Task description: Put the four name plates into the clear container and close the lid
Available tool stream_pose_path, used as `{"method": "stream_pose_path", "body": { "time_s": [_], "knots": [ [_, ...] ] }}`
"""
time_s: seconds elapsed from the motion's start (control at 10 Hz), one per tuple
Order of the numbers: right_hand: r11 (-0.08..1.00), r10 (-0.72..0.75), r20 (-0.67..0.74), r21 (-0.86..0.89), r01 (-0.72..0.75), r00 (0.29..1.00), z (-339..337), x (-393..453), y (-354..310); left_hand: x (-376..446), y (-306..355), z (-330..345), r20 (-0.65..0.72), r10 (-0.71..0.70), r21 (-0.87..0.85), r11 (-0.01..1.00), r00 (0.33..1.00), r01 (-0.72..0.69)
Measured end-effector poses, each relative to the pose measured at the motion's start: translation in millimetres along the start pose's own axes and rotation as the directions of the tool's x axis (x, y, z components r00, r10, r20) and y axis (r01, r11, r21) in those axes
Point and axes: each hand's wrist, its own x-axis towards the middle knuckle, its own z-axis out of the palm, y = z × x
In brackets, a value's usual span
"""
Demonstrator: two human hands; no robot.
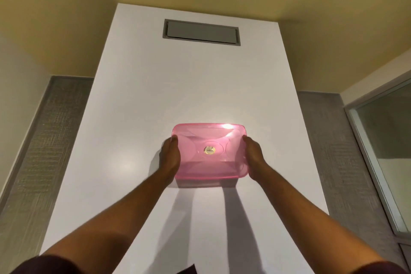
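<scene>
A pink translucent container (210, 151) sits on the white counter (155, 100), a little right of the counter's middle, its long axis running left to right and its flat pink lid (213, 138) facing up. The lid covers the whole top; a small round gold sticker (209, 150) marks its centre. Through the tinted plastic nothing of the contents can be made out. The left hand (170, 158) lies flat against the container's left short side, and the right hand (255, 158) against its right short side, each grip pressed onto the container's wall with the thumb up by the lid's edge. Farther away, a grey rectangular hatch (201, 32) is set flush into the counter.
</scene>
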Motion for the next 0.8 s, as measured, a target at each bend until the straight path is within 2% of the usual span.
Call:
{"method": "stream_pose_path", "body": {
  "time_s": [0.1, 0.3, 0.5, 0.7, 0.8],
  "knots": [
    [0.998, -0.048, -0.001, -0.029, 0.048, 0.999, 16, 34, -41, 39, 33, 8, -0.009, 0.026, -0.011, 1.0, 1.0, -0.026],
    [0.996, -0.043, -0.006, -0.074, 0.043, 0.999, 39, 99, -99, 105, 84, 32, 0.018, 0.028, 0.016, 0.999, 0.999, -0.028],
    [0.993, -0.002, -0.05, -0.121, -0.004, 0.999, 52, 129, -117, 147, 101, 47, 0.032, -0.014, 0.039, 0.999, 0.999, 0.013],
    [0.99, -0.021, -0.072, -0.138, 0.01, 0.997, 56, 132, -118, 153, 106, 46, 0.028, -0.003, 0.098, 0.995, 1.0, 0.0],
    [0.973, -0.053, -0.085, -0.228, 0.032, 0.995, 55, 124, -119, 146, 107, 36, 0.105, 0.002, 0.178, 0.984, 0.994, -0.021]
  ]
}}
